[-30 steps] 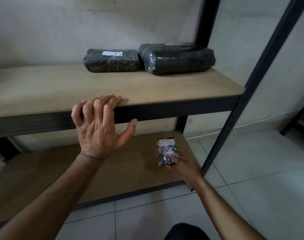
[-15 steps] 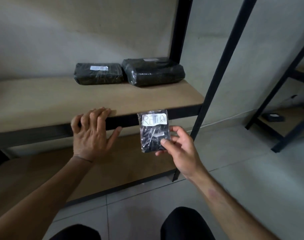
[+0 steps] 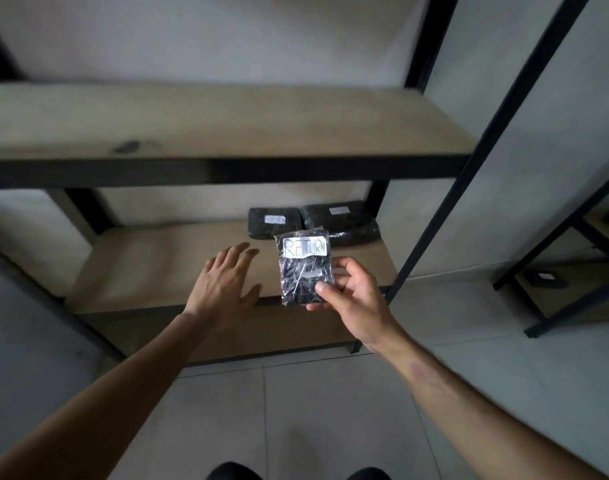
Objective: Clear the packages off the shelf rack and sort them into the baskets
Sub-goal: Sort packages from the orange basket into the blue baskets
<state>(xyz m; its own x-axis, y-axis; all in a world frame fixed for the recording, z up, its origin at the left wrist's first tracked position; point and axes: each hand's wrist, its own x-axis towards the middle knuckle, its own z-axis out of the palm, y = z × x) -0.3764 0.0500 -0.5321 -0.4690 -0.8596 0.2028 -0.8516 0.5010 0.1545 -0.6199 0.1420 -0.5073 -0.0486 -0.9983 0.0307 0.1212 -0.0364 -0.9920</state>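
Change: we lifted our left hand (image 3: 226, 282) off the shelf edge; it hovered flat, fingers spread.
Right hand (image 3: 351, 292): we pinched the small package (image 3: 304, 271), its RETURN label facing us for sorting.

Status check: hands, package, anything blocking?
Right hand pinches RETURN packet. Left hand open over middle shelf. Two black parcels remain there. No baskets in view, nothing blocking.

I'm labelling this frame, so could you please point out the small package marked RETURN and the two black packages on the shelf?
RETURN package (image 3: 304, 271): head view, wrapped middle.
Left black package (image 3: 274, 223): head view, top face.
Right black package (image 3: 344, 221): head view, top face.
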